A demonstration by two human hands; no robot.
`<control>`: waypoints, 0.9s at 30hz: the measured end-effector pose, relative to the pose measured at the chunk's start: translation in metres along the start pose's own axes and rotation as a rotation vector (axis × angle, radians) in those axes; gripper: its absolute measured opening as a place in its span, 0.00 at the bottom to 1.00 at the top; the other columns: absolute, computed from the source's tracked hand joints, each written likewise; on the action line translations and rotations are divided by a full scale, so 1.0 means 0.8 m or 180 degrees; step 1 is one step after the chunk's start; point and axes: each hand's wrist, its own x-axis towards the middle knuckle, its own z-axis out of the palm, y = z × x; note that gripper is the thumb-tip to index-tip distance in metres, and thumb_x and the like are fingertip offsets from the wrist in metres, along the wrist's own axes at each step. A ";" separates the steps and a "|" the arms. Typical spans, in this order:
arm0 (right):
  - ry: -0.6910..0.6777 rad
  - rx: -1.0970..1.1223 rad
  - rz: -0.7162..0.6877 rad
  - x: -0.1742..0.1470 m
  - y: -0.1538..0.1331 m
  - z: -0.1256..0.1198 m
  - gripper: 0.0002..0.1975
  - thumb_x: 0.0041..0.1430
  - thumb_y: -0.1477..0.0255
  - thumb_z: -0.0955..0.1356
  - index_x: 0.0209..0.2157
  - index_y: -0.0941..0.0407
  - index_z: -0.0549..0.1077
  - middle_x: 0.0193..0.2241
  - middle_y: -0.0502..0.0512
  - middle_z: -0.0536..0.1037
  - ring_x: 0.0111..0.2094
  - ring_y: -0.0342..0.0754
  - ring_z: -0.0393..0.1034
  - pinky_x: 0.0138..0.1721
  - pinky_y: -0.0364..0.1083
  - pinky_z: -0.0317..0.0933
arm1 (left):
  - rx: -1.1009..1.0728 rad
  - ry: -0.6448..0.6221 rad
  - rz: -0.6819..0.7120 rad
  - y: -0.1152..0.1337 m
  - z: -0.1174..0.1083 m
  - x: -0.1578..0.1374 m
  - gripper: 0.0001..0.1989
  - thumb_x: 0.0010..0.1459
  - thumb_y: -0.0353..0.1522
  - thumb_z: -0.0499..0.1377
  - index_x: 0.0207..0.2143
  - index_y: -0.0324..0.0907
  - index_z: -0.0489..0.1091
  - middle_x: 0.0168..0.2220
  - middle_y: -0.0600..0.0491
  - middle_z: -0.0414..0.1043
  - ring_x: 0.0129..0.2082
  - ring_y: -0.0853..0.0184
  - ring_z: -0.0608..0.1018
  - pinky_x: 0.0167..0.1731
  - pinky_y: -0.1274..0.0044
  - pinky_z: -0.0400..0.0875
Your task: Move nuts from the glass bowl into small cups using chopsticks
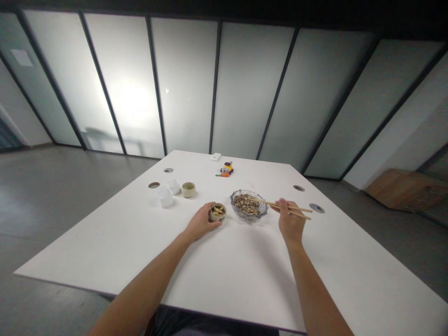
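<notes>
Pinching wooden chopsticks (271, 203) in the head view, your right hand (291, 226) holds their tips at brownish seeds (246, 206) in the scalloped glass bowl (264, 210); your left hand (202, 224) curls around the cup (217, 218) of peanut-like pieces (219, 211) just left of the bowl on the white table (224, 275).

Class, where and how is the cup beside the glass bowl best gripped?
Probably grip the cup by its round wall from the left, as the left hand does: it stands upright, pieces showing in its open top, the glass bowl to its right.
</notes>
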 end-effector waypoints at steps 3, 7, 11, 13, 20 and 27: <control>-0.0003 0.0972 0.0595 -0.009 -0.008 0.015 0.26 0.59 0.45 0.73 0.31 0.56 0.77 0.29 0.53 0.80 0.32 0.50 0.80 0.40 0.54 0.79 | -0.0019 0.0022 0.0026 -0.001 0.002 -0.001 0.38 0.50 0.34 0.73 0.63 0.45 0.67 0.61 0.44 0.74 0.60 0.50 0.77 0.64 0.59 0.69; -0.0319 0.1495 0.0870 -0.028 -0.018 0.035 0.23 0.57 0.48 0.75 0.29 0.55 0.78 0.28 0.51 0.80 0.32 0.49 0.79 0.39 0.53 0.80 | -0.0021 0.0030 0.0080 -0.003 0.003 -0.003 0.39 0.50 0.34 0.73 0.64 0.45 0.66 0.61 0.43 0.74 0.61 0.50 0.76 0.64 0.59 0.69; -0.0708 0.1546 0.0938 -0.047 -0.026 0.051 0.23 0.55 0.48 0.76 0.28 0.54 0.79 0.30 0.52 0.80 0.33 0.50 0.79 0.38 0.54 0.81 | 0.0010 0.0014 0.0086 -0.001 0.001 -0.004 0.40 0.49 0.34 0.73 0.64 0.45 0.66 0.61 0.43 0.74 0.60 0.50 0.76 0.64 0.59 0.69; -0.0851 0.1478 0.0975 -0.052 -0.029 0.056 0.24 0.53 0.46 0.77 0.28 0.54 0.79 0.30 0.53 0.81 0.32 0.52 0.79 0.39 0.56 0.81 | 0.0055 0.0005 0.0117 0.002 0.000 -0.004 0.39 0.50 0.33 0.73 0.64 0.45 0.66 0.62 0.44 0.73 0.60 0.51 0.76 0.64 0.59 0.69; -0.0622 0.1101 0.0831 -0.036 -0.026 0.043 0.27 0.56 0.43 0.73 0.31 0.54 0.78 0.33 0.57 0.82 0.33 0.55 0.81 0.39 0.57 0.80 | 0.0104 -0.0044 0.0108 0.007 -0.003 -0.003 0.39 0.50 0.33 0.72 0.64 0.44 0.66 0.63 0.43 0.72 0.61 0.50 0.75 0.65 0.58 0.68; -0.0036 -0.0379 -0.0241 -0.001 -0.012 -0.003 0.28 0.68 0.45 0.64 0.33 0.56 0.77 0.32 0.58 0.82 0.34 0.54 0.80 0.38 0.52 0.73 | 0.0042 -0.0034 0.0089 0.003 -0.003 -0.002 0.39 0.50 0.33 0.73 0.64 0.45 0.66 0.63 0.43 0.72 0.62 0.51 0.75 0.65 0.59 0.67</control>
